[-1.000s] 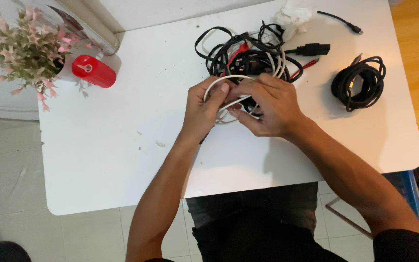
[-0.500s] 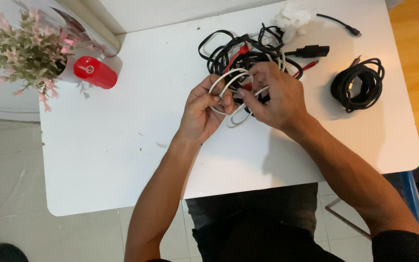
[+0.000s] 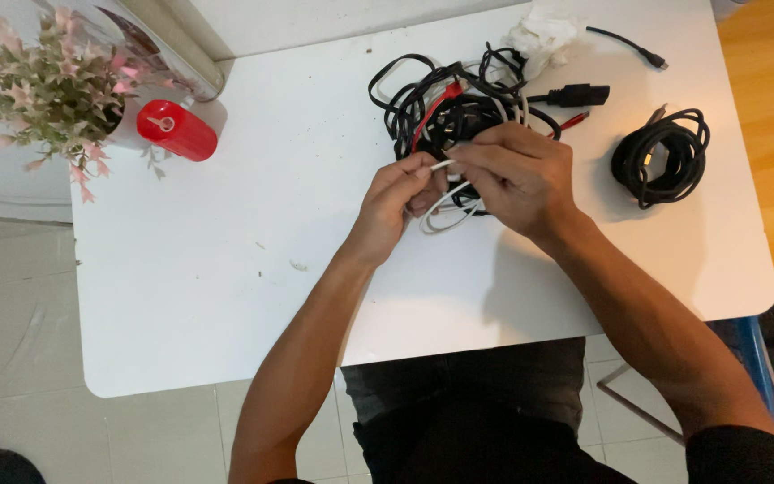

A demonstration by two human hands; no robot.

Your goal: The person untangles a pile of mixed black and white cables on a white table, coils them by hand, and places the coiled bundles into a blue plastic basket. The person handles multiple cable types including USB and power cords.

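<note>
Head view, hands: two bare hands meet over the table's middle. The left hand (image 3: pixel 393 204) pinches the white cable (image 3: pixel 442 213) between thumb and curled fingers, and the right hand (image 3: pixel 517 176) is clenched around the same cable from the other side.

Head view, white cable: thin, smooth, round-section cord, wound into a few loose loops that droop below the hands. A short straight bit runs between the two pinches, long axis roughly left to right. It sits just in front of the tangle, touching it at the far edge as far as I can tell.

Head view, tangle: one messy heap of black cables (image 3: pixel 445 99), matte rubbery stuff, with a red cable (image 3: pixel 429 109) threaded through and a chunky black plug (image 3: pixel 578 93) sticking out to the right. Can't count the cords in there, too knotted.

Head view, coil: one black cable coil (image 3: pixel 661 154), neatly wound into a ring, lying well apart to the right.

Head view, other bits: one crumpled white tissue (image 3: pixel 541 30) at the far edge, one thin black lead (image 3: pixel 629 40) beside it, one glossy red cylinder (image 3: pixel 176 131) lying on its side, and one potted plant (image 3: pixel 33 81) with pink-green fuzzy sprigs.

Head view, table: one white table (image 3: pixel 226 269), smooth with rounded corners and a few crumbs on it.
</note>
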